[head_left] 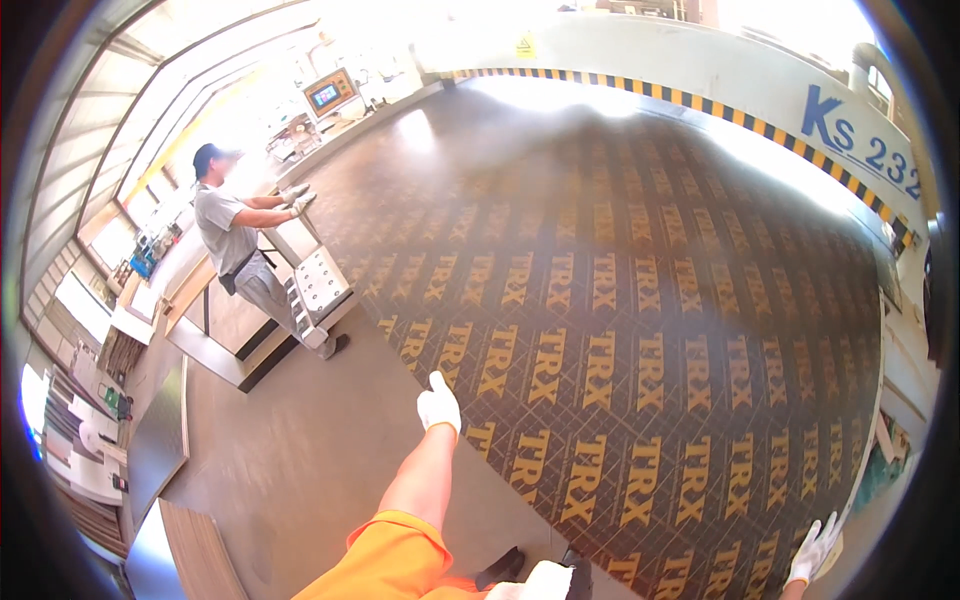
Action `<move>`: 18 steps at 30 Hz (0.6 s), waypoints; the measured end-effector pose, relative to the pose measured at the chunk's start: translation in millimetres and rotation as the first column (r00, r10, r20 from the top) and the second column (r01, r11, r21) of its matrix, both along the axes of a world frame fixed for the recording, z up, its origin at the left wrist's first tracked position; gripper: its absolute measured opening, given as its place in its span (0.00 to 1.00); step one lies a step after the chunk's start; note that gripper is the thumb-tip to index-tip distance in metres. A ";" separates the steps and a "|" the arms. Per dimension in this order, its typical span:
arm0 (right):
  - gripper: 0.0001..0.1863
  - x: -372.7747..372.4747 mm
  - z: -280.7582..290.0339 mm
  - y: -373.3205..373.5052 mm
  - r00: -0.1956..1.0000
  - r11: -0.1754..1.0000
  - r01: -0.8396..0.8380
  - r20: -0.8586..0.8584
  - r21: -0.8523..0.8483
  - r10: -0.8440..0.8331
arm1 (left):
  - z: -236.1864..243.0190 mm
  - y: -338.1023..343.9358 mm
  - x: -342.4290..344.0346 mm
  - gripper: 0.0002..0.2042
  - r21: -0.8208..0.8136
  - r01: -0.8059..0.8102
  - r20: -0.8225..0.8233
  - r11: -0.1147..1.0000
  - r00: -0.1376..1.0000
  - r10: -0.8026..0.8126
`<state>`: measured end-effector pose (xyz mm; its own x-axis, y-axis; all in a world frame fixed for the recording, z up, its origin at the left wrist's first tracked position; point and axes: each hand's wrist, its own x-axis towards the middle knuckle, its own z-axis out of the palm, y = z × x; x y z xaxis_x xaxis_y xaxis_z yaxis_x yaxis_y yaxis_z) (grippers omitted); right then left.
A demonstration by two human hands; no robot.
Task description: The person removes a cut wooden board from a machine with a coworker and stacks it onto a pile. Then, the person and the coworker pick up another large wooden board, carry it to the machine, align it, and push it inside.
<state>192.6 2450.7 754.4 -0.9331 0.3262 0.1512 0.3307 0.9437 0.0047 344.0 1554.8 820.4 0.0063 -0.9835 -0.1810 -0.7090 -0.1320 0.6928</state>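
A large dark brown panel (610, 320) with rows of yellow printed lettering lies flat in front of me, filling the middle and right of the view. My left hand (438, 405), in a white glove, is at its near left edge. The fingers look curled in against that edge, though their tips are partly hidden. Far to the right, my right hand (815, 548), also gloved in white, rests by the panel's right edge with its fingers stretched apart.
A co-worker (232, 225) in a grey shirt and white gloves stands at the far left edge. Beside them is a white perforated support (320, 285). A machine beam (680, 65) with a black-and-yellow striped edge spans the back. Board stacks (195, 550) stand lower left; a screen (328, 95) is behind.
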 end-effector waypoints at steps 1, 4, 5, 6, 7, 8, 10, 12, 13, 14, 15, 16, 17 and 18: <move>0.32 36.0 -3.7 15.7 1.000 1.000 -0.008 -0.014 0.015 0.008 | -4.3 -4.0 -4.2 0.42 0.012 0.033 0.009 0.999 0.999 -0.033; 0.32 115.7 51.7 -39.3 0.996 0.999 0.041 0.084 -0.031 -0.039 | -25.9 -9.4 6.8 0.43 -0.082 -0.012 -0.024 0.997 1.000 0.010; 0.31 145.6 57.6 -36.6 0.998 0.986 0.055 0.004 -0.160 -0.055 | -29.1 -9.7 7.5 0.44 -0.093 0.038 -0.028 0.995 0.999 -0.040; 0.31 165.9 61.6 -36.7 0.999 0.959 0.024 -0.031 -0.281 -0.034 | -32.8 -11.6 8.3 0.45 -0.118 0.069 -0.120 0.991 0.989 -0.083; 0.30 178.2 71.1 -48.1 0.973 0.909 -0.188 -0.194 -0.372 0.122 | -36.8 -16.3 20.1 0.44 -0.123 0.121 -0.101 0.985 0.986 -0.133; 0.30 194.1 78.0 -56.3 0.997 0.948 -0.012 -0.074 -0.317 -0.012 | -25.1 7.9 21.0 0.45 -0.024 0.150 -0.214 0.988 0.965 -0.151; 0.28 212.9 61.6 -36.4 0.992 0.974 -0.036 -0.128 -0.226 0.007 | -4.5 70.2 28.8 0.43 0.208 0.190 -0.372 0.960 0.923 -0.102; 0.29 222.9 56.0 -36.0 0.995 0.984 -0.050 -0.094 -0.173 0.034 | -32.1 107.9 37.9 0.40 0.332 0.280 -0.620 0.901 0.784 -0.014; 0.29 231.6 58.7 -37.5 0.994 0.984 -0.058 -0.100 -0.167 0.042 | -27.7 156.6 39.5 0.40 0.342 0.337 -0.681 0.877 0.732 -0.016; 0.30 242.8 60.2 -36.1 0.994 0.984 -0.069 -0.090 -0.166 0.055 | -34.5 191.3 43.7 0.39 0.357 0.369 -0.690 0.858 0.723 -0.023; 0.30 252.9 63.1 -32.9 0.993 0.981 -0.094 -0.080 -0.168 0.081 | -45.3 213.6 47.3 0.39 0.350 0.367 -0.662 0.862 0.747 -0.050; 0.30 265.2 64.3 -26.5 0.993 0.977 -0.106 -0.069 -0.186 0.094 | -48.6 229.6 47.9 0.40 0.346 0.348 -0.651 0.871 0.758 -0.044; 0.30 275.3 62.5 -19.7 0.991 0.972 -0.127 -0.067 -0.200 0.116 | -46.8 246.8 44.2 0.41 0.339 0.327 -0.644 0.882 0.764 -0.035; 0.30 284.2 58.0 -12.9 0.988 0.969 -0.148 -0.070 -0.196 0.137 | -38.8 256.0 42.8 0.43 0.356 0.289 -0.591 0.888 0.806 -0.025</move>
